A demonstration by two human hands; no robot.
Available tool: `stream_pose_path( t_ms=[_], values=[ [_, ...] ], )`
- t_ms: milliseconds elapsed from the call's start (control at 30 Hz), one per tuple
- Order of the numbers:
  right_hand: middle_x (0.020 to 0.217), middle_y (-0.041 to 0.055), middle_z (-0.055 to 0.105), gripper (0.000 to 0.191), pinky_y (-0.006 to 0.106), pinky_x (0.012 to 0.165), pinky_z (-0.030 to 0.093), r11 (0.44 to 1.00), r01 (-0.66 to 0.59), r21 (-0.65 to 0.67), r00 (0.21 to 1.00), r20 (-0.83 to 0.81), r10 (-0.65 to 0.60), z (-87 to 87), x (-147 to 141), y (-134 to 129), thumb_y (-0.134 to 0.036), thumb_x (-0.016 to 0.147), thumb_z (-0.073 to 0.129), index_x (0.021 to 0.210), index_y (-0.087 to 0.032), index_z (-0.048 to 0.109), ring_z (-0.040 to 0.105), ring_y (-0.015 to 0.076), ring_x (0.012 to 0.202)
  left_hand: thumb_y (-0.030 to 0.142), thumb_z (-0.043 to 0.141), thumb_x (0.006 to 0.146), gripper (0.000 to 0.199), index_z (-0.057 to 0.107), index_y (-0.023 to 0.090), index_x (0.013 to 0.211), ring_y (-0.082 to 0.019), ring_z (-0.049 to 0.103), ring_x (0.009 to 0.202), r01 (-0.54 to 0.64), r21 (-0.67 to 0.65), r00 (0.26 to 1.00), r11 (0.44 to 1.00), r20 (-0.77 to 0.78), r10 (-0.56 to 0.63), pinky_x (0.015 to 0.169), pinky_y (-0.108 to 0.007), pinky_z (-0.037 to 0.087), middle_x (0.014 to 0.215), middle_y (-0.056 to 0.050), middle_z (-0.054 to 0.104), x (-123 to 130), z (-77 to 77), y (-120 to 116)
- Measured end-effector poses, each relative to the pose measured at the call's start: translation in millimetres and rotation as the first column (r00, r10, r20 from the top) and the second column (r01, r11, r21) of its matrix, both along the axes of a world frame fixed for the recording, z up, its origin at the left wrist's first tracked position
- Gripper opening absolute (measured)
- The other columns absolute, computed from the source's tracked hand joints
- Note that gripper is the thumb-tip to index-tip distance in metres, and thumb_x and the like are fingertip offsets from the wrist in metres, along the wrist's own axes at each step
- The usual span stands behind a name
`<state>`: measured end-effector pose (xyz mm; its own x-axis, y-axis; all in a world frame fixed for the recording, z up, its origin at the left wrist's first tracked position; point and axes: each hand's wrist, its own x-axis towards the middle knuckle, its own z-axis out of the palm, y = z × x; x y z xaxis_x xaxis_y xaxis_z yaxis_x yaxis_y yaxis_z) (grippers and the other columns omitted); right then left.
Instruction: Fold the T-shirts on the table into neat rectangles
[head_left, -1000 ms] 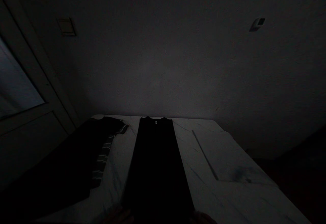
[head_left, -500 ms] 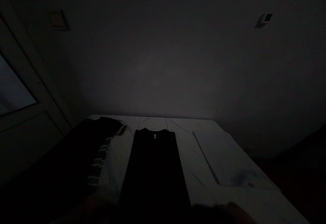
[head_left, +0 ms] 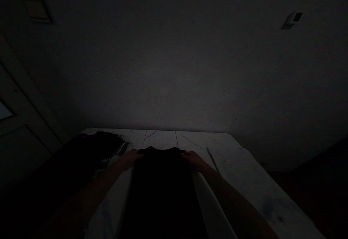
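Note:
A long black garment (head_left: pixel 162 192) lies lengthwise down the middle of the pale marbled table (head_left: pixel 160 134), its neckline toward the wall. My left hand (head_left: pixel 132 158) is closed on the garment's upper left corner. At the upper right corner my right hand (head_left: pixel 192 158) grips the cloth in the same way. Dim light hides the finger details. To the left lies a dark garment (head_left: pixel 78 166) with a striped edge, partly behind my left forearm.
A pale flat item with a dark edge (head_left: pixel 212 159) lies on the table's right side. Behind stands a grey wall (head_left: pixel 163 68) with a small fixture (head_left: pixel 293 19) and a framed panel (head_left: pixel 37 10). A door (head_left: pixel 21 112) is at the left.
Both hands have reached forward from the bottom edge and taken hold of the black garment's upper corners. The garment's neck label no longer shows. The view has shifted slightly.

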<state>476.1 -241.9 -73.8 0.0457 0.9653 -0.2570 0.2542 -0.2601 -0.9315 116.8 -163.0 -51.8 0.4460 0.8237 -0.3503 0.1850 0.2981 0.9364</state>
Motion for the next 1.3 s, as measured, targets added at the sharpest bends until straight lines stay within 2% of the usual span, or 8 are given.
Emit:
stream_pose_path(
  t_ms=[167, 400, 567, 800, 1067, 1167, 1233, 1300],
  values=[
    [0.081, 0.0074, 0.074, 0.029, 0.027, 0.064, 0.044, 0.994, 0.048, 0.1, 0.975, 0.213, -0.069, 2.1, 8, 16, -0.041, 0.081, 0.064, 0.086, -0.014, 0.074, 0.065, 0.0205, 0.076, 0.055, 0.084, 0.054, 0.058, 0.076, 0.014, 0.095, -0.03, 0.073, 0.094, -0.069, 0.108, 0.997, 0.992, -0.029, 0.072, 0.087, -0.038, 0.055, 0.098, -0.012, 0.079, 4, 1.4, 16],
    [0.085, 0.0102, 0.076, 0.032, 0.027, 0.072, 0.044, 0.984, 0.095, 0.148, 0.864, 0.478, -0.155, -3.7, 10, 23, -0.034, 0.088, 0.054, 0.087, -0.014, 0.079, 0.069, 0.0225, 0.086, 0.05, 0.076, 0.062, 0.046, 0.076, 0.014, 0.091, -0.029, 0.073, 0.095, -0.118, 0.253, 0.963, 0.96, -0.208, 0.173, 0.077, -0.034, 0.055, 0.095, -0.011, 0.079, 9, -3.7, 29],
    [0.088, 0.0093, 0.078, 0.031, 0.025, 0.069, 0.044, 0.987, 0.103, 0.124, 0.818, 0.554, -0.155, -6.4, 11, 22, -0.033, 0.09, 0.056, 0.092, -0.014, 0.08, 0.071, 0.0213, 0.086, 0.041, 0.071, 0.066, 0.035, 0.077, 0.015, 0.089, -0.028, 0.073, 0.093, -0.112, 0.353, 0.91, 0.929, -0.338, 0.239, 0.073, -0.03, 0.053, 0.091, -0.009, 0.079, 14, -4.6, 36],
    [0.098, 0.0125, 0.079, 0.029, 0.024, 0.072, 0.043, 0.985, 0.115, 0.133, 0.769, 0.616, -0.173, -2.2, 10, 26, -0.032, 0.091, 0.058, 0.094, -0.014, 0.08, 0.072, 0.0221, 0.092, 0.038, 0.066, 0.076, 0.033, 0.077, 0.017, 0.1, -0.025, 0.071, 0.104, -0.061, 0.485, 0.861, 0.872, -0.416, 0.292, 0.085, -0.028, 0.052, 0.109, -0.01, 0.078, 21, 0.1, 39],
    [0.105, 0.0108, 0.078, 0.028, 0.027, 0.081, 0.048, 0.972, 0.161, 0.172, 0.72, 0.654, -0.235, -3.6, 6, 24, -0.033, 0.093, 0.056, 0.102, -0.017, 0.077, 0.072, 0.0231, 0.099, 0.032, 0.069, 0.079, 0.027, 0.074, 0.017, 0.101, -0.025, 0.073, 0.094, -0.028, 0.569, 0.76, 0.822, -0.522, 0.388, 0.082, -0.031, 0.054, 0.1, -0.01, 0.078, 26, -2.9, 43],
    [0.103, 0.0101, 0.077, 0.032, 0.029, 0.084, 0.049, 0.963, 0.196, 0.184, 0.695, 0.667, -0.268, -1.6, 4, 20, -0.032, 0.094, 0.053, 0.114, -0.017, 0.072, 0.072, 0.0232, 0.098, 0.03, 0.067, 0.082, 0.034, 0.07, 0.014, 0.112, -0.027, 0.072, 0.094, -0.019, 0.622, 0.725, 0.783, -0.531, 0.44, 0.089, -0.038, 0.054, 0.098, -0.012, 0.077, 29, -2.9, 39],
    [0.111, 0.0122, 0.075, 0.039, 0.031, 0.088, 0.049, 0.952, 0.2, 0.233, 0.669, 0.678, -0.306, 2.6, -3, 15, -0.029, 0.096, 0.048, 0.127, -0.015, 0.065, 0.07, 0.0239, 0.104, 0.027, 0.06, 0.087, 0.039, 0.065, 0.013, 0.123, -0.028, 0.068, 0.108, -0.018, 0.679, 0.712, 0.734, -0.507, 0.486, 0.102, -0.043, 0.049, 0.114, -0.015, 0.073, 34, -4.7, 31],
    [0.124, 0.0149, 0.071, 0.043, 0.033, 0.096, 0.047, 0.941, 0.101, 0.322, 0.639, 0.705, -0.309, 8.2, -16, 9, -0.025, 0.098, 0.041, 0.134, -0.013, 0.061, 0.066, 0.0247, 0.114, 0.021, 0.048, 0.093, 0.04, 0.061, 0.013, 0.13, -0.028, 0.061, 0.124, 0.08, 0.759, 0.733, 0.646, -0.484, 0.478, 0.113, -0.044, 0.041, 0.132, -0.016, 0.066, 44, -9.9, 15]
  ],
)
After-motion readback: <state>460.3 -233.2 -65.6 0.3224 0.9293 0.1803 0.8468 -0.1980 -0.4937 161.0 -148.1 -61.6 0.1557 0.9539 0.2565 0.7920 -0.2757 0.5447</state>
